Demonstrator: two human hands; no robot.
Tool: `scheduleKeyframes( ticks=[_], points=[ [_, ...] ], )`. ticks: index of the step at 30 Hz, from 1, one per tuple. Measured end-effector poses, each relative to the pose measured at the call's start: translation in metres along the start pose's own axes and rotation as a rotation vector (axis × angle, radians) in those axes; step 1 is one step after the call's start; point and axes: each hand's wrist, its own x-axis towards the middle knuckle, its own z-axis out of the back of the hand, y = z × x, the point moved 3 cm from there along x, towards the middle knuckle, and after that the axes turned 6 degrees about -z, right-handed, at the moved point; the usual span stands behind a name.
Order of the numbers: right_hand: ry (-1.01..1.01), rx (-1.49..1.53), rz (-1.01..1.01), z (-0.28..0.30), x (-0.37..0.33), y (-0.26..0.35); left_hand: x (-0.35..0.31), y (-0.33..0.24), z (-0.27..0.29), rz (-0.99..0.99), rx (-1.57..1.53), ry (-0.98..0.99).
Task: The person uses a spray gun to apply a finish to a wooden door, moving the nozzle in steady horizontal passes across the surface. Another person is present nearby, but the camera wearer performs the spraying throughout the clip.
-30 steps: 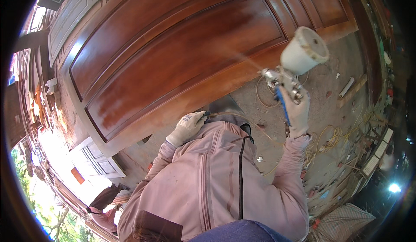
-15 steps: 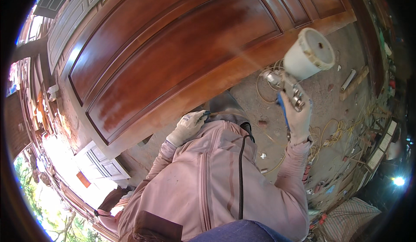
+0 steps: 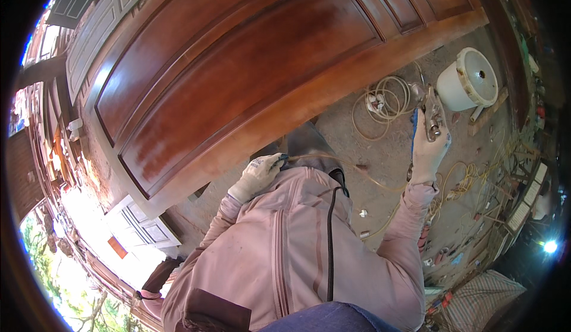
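My right hand [image 3: 431, 147], in a white glove with blue on the palm side, is closed round a metal spray gun [image 3: 435, 118]. A white lidded paint cup [image 3: 458, 88] with a small dark hole in its lid sits at the gun's far end. The gun is out over the floor, right of a large reddish-brown panelled wooden door [image 3: 262, 76] whose stain looks uneven. My left hand [image 3: 260, 174], gloved too, is closed at my waist on a thin yellowish hose [image 3: 324, 156] that runs off to the right. Its fingertips are partly hidden.
Loops of hose [image 3: 380, 115] lie on the floor between the door's edge and the gun. More tangled yellow hose [image 3: 461, 180] lies farther right. A dark board [image 3: 505, 52] stands at the right. Grey panelled doors [image 3: 98, 40] lean at the far left.
My right hand has swung right with the spray gun and its cup, away from the door's edge. The pale spray seen before at the nozzle no longer shows. My left hand stays put.
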Motion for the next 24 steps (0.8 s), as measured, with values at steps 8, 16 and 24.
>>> scheduleKeyframes(
  ticks=[8, 16, 24],
  points=[
    [0.579, 0.415, -0.372, 0.0, -0.049, 0.006, 0.009, -0.016, -0.001, -0.011, 0.033, 0.005],
    [-0.062, 0.041, -0.075, 0.027, -0.017, -0.031, 0.005, -0.031, -0.01, 0.011, 0.001, 0.02],
    [0.169, 0.12, -0.048, 0.006, -0.085, -0.025, -0.034, -0.009, -0.044, 0.038, -0.045, 0.08]
  ],
)
